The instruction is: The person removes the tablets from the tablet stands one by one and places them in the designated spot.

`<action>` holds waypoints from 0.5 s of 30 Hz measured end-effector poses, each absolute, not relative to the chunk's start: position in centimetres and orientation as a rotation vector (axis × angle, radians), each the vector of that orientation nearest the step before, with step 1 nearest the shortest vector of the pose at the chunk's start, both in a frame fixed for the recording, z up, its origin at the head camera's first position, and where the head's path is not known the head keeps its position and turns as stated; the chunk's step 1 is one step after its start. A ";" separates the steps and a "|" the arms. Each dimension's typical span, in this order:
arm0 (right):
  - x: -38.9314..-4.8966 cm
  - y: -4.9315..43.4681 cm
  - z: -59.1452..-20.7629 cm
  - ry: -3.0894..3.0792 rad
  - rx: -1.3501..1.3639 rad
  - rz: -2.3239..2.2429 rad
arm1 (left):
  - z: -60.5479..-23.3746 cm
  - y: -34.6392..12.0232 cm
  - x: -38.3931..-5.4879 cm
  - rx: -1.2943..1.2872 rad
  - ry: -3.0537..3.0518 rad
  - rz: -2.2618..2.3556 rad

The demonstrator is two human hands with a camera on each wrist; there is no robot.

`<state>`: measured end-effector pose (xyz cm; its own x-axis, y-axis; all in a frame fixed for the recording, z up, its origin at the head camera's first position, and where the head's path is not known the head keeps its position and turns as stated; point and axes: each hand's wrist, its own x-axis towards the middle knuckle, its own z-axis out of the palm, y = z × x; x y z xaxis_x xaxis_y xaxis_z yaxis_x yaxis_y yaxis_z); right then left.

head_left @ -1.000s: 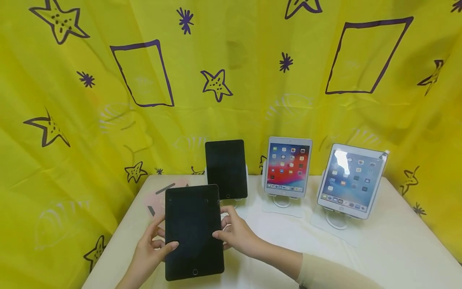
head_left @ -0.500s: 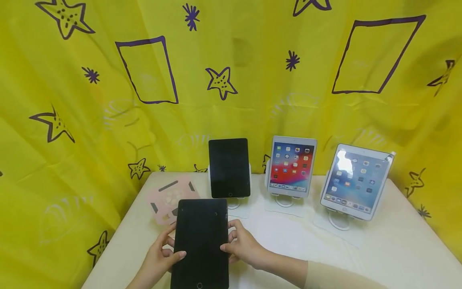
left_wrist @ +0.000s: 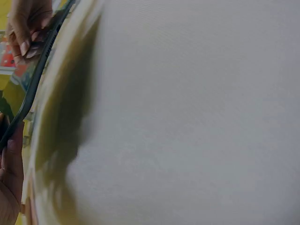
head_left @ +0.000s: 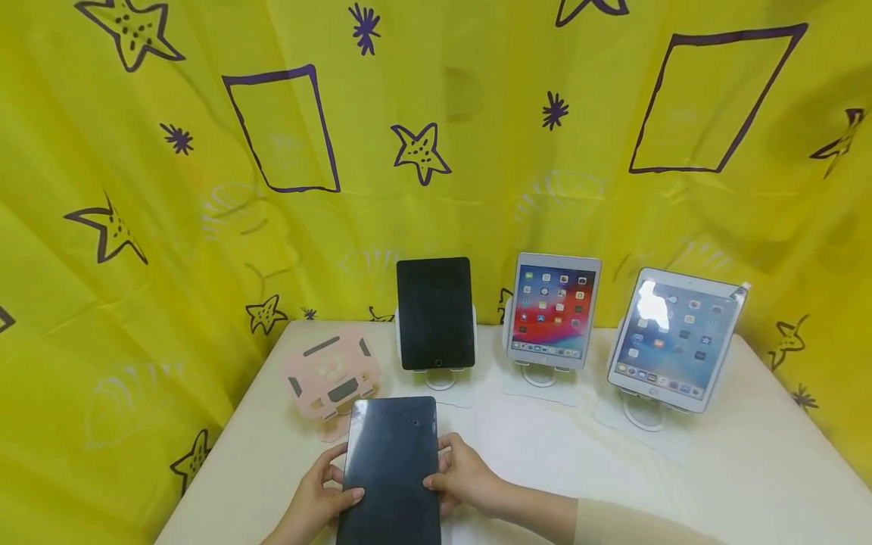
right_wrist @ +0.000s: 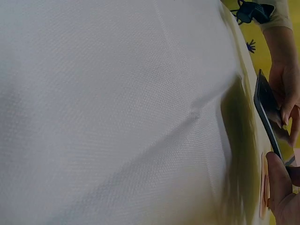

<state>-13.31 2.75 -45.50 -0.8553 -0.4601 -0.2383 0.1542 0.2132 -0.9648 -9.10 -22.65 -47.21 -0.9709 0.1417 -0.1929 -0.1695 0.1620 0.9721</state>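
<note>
A black tablet is held upright-ish between both hands at the near side of the table, its lower end cut off by the head view's bottom edge. My left hand grips its left edge, thumb on the dark screen and fingers behind. On the opposite edge, my right hand pinches it the same way. Both wrist views show the tablet edge-on, raised over the white tabletop with a shadow beneath. Just beyond it stands a pink tablet stand with nothing on it.
Along the back, three stands hold tablets: a dark-screened black tablet, a white tablet with a red and blue screen, and a white tablet with a pale blue screen. A yellow patterned curtain hangs behind the white table.
Both hands have brought the black tablet nearer and slightly right, tipping it so light now reflects off its screen. The pink stand, earlier partly covered, has come into view.
</note>
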 end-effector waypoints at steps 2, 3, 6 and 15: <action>-13.3 2.7 -45.8 1.991 -0.267 -1.689 | -47.5 -22.8 -9.1 -0.006 2.205 1.882; -13.4 2.6 -45.9 1.989 -0.263 -1.691 | -47.7 -22.9 -9.1 0.001 2.216 1.870; -13.5 2.3 -46.4 1.981 -0.239 -1.690 | -47.9 -23.1 -9.3 0.000 2.264 1.818; -14.5 0.9 -47.7 1.978 -0.154 -1.678 | -48.5 -24.5 -10.4 -0.121 2.157 1.790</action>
<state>-14.45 0.94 -47.72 -0.8496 -0.4176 -0.3222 0.2497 0.2197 -0.9431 -10.38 -24.48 -48.52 -0.9407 0.1457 -0.3064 -0.2743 0.2049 0.9396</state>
